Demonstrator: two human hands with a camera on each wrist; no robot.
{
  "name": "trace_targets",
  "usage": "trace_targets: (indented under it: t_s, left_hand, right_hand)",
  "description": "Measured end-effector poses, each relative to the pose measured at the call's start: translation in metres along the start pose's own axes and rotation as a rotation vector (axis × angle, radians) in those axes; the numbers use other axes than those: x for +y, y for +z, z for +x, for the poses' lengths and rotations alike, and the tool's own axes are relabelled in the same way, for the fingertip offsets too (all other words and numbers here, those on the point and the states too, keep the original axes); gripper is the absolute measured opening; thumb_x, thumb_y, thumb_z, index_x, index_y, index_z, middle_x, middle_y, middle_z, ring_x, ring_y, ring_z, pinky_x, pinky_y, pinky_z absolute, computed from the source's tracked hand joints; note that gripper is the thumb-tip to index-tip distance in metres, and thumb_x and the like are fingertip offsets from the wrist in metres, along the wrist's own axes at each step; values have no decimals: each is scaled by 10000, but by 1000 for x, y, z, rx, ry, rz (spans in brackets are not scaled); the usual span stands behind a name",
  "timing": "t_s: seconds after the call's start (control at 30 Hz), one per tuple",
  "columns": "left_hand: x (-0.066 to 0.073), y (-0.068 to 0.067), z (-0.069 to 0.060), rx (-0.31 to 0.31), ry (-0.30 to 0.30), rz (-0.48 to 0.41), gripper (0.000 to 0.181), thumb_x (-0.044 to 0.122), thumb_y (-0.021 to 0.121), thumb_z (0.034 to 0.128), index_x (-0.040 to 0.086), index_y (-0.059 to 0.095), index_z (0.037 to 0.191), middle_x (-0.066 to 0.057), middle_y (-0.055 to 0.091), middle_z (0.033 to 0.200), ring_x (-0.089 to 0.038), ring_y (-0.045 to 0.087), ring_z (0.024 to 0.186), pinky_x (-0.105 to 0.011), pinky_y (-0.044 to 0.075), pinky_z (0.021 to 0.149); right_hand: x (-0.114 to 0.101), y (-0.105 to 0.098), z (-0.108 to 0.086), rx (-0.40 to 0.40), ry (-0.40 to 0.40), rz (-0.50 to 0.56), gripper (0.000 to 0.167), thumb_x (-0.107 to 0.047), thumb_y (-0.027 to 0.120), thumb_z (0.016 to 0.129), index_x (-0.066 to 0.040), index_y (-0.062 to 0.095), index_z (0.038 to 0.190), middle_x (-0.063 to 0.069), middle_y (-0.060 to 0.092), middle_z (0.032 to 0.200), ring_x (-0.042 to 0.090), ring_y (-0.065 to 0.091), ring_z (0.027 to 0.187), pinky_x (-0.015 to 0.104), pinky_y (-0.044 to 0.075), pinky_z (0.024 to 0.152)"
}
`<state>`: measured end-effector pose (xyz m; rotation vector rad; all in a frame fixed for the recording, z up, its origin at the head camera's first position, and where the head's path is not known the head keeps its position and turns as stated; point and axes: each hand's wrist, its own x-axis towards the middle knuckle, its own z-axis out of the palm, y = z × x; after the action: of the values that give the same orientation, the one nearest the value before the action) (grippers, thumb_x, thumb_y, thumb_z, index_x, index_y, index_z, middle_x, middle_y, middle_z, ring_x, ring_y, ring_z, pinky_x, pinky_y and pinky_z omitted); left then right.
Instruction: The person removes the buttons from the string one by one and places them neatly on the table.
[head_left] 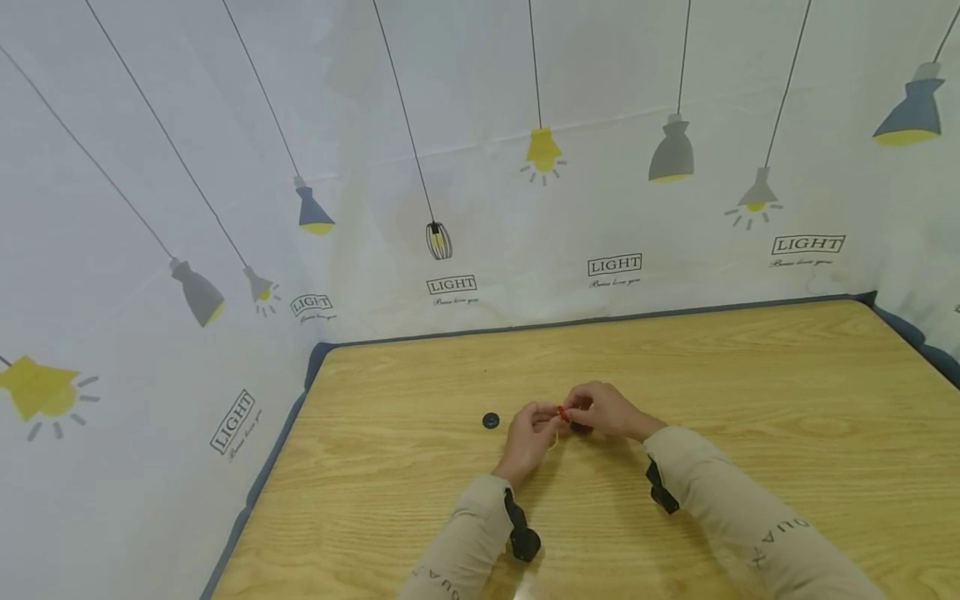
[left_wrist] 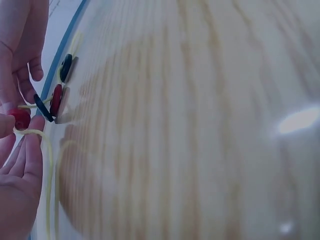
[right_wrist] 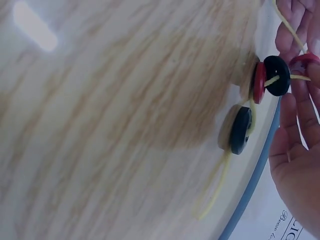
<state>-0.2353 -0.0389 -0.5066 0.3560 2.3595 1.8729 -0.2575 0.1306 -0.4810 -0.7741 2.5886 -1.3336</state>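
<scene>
- The left hand pinches a red button between thumb and fingers.
- The right hand comes in from the other side, its thumb and forefinger pinching the same button; in the right wrist view its other fingers are loosely spread.
- The pinched button is in the air above the table, where the two hands' fingertips meet.
- A yellow string runs from the pinched button down past the left hand; on the other side it leads to three more buttons, close to the right hand.
- Next along is a black button, tilted, with string showing in its hole.
- Just beside it is a second red button, seen nearly edge-on.
- A dark button comes after, a little apart, string running along its side; past it the string ends in a loop. Whether these three touch the table, I cannot tell.
- A loose black button lies flat on the table, left of the left hand.
- Each arm is in a beige sleeve with a black device at the wrist.
- Behind the table is a pale wall covering printed with hanging lamps and "LIGHT".
</scene>
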Motion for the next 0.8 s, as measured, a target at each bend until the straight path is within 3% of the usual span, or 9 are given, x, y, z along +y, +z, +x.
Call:
trace_targets:
  t_s: [0.17, 0.27, 0.43, 0.8]
  left_hand:
    - [3, 1, 0, -35, 6, -24, 341, 85, 554, 873, -59, 481, 1174, -194, 567, 1081, -259, 580, 938, -274, 490, 699]
    - [14, 1, -5, -32, 0, -28, 349, 61, 554, 868, -87, 470, 1172, -222, 558, 1084, -278, 575, 943, -280, 489, 709]
    - [30, 0, -13, -12, 1, -14, 307, 50, 547, 870, -104, 492, 1130, -246, 555, 1066, -290, 575, 943, -278, 487, 719]
    - [33, -9, -16, 15, 30, -43, 298, 7, 554, 852, -142, 488, 1102, -266, 536, 1052, -326, 560, 948, -278, 470, 769]
  right_hand:
    - [-2, 0, -1, 7, 38, 49, 73, -63, 570, 854, -12, 620, 869, 66, 611, 765, 251, 581, 645, 331, 490, 537]
    - [-3, 0, -1, 10, 50, 69, 75, -58, 565, 857, -5, 614, 877, 74, 614, 762, 268, 579, 652, 356, 492, 547]
    - [-6, 0, -3, 26, 51, 57, 74, -48, 561, 857, 6, 609, 877, 84, 621, 763, 265, 574, 657, 299, 475, 538]
    - [-3, -3, -6, 62, 30, 30, 83, -24, 561, 851, 41, 594, 892, 130, 616, 782, 236, 577, 653, 277, 453, 542]
